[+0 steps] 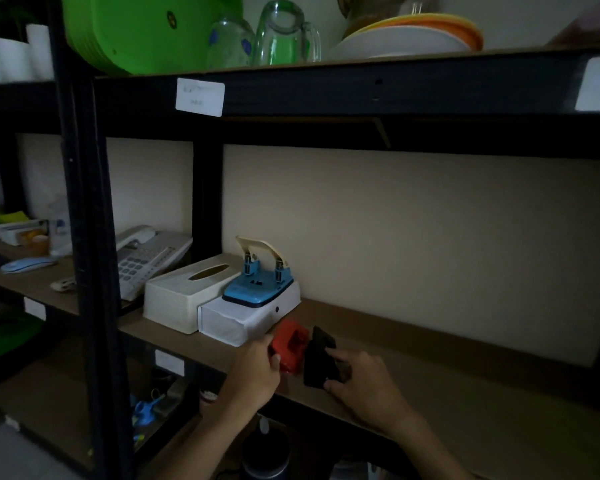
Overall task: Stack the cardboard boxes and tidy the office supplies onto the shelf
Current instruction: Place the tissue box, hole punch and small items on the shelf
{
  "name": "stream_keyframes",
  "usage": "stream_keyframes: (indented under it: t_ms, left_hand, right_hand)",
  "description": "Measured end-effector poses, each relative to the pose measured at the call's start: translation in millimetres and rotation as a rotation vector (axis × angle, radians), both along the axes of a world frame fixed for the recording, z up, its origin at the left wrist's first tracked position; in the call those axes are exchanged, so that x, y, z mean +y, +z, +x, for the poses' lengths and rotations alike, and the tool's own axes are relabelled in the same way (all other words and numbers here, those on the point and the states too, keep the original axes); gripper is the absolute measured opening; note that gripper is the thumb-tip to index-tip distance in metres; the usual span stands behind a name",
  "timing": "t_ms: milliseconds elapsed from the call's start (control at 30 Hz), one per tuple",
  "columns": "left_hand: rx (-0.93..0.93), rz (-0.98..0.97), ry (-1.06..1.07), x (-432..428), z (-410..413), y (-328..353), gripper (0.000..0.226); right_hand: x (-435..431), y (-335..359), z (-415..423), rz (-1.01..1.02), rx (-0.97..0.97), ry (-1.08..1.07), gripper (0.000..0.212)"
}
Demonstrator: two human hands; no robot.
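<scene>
Left hand (257, 372) holding red object (290, 344), right hand (364, 386) pinching black object (321, 358)

Left hand (257, 372) pinches a small red plastic block (291, 341); beside it, right hand's (364, 382) curled grip holds a black block (321, 358).

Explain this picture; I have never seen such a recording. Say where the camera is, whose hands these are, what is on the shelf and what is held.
No machine here: a person wears one camera on the head, looking down at their own hands. On the brown shelf sit a telephone, a cream tissue box and a white box with a blue hole punch on top. The left hand grips a red item, the right hand a black item, side by side near the shelf's front edge. What they are is too dim to tell.
</scene>
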State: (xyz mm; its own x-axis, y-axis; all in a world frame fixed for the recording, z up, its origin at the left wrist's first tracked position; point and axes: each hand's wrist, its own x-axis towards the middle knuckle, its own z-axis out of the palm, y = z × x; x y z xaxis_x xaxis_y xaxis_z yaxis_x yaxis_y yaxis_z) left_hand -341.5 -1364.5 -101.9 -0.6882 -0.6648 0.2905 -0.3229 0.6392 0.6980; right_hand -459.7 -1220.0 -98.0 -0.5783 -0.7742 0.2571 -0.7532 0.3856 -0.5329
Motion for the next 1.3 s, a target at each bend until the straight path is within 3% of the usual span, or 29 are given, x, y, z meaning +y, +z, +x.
stream_keyframes:
  t_ms: [200, 333, 500, 667, 800, 967, 1067, 1133, 1300]
  left_hand:
    - [-0.034, -0.247, 0.053, -7.1, -31.9, -3.5, 0.046]
    - [-0.212, -0.549, 0.098, -20.7, -40.4, -3.8, 0.042]
    - [-0.267, -0.809, 0.212, -40.7, -37.0, 0.7, 0.037]
    - [-0.292, -0.843, 0.203, -44.2, -36.5, 0.4, 0.032]
    - [-0.284, -0.816, 0.193, -46.8, -34.6, 0.6, 0.041]
    - [-0.195, -0.759, 0.166, -31.9, -2.6, 8.7, 0.039]
    - [-0.143, -0.705, 0.166, -20.2, 35.7, 13.2, 0.037]
    - [-0.132, -0.656, 0.178, -9.8, 74.6, 11.1, 0.038]
    - [-0.147, -0.568, 0.238, 8.9, 160.1, -15.2, 0.036]
  right_hand:
    - [-26.0, -6.1, -7.9, -0.025, -0.012, -0.053, 0.058]
    - [-42.3, -7.6, -16.2, -0.021, -0.021, -0.066, 0.060]
    - [-60.5, -6.1, -24.4, -0.014, -0.038, -0.059, 0.062]
    - [-71.6, -7.8, -22.3, -0.008, -0.035, -0.048, 0.062]
    - [-67.1, -4.9, -18.4, 0.001, -0.026, -0.056, 0.060]
    - [-52.3, 2.0, 4.8, -0.069, 0.015, -0.010, 0.038]
    - [-41.7, 6.4, 37.1, -0.116, 0.070, 0.029, 0.040]
    - [-32.9, 10.2, 69.0, -0.159, 0.118, 0.122, 0.028]
    - [-12.4, 6.1, 144.5, -0.219, 0.062, 0.217, 0.026]
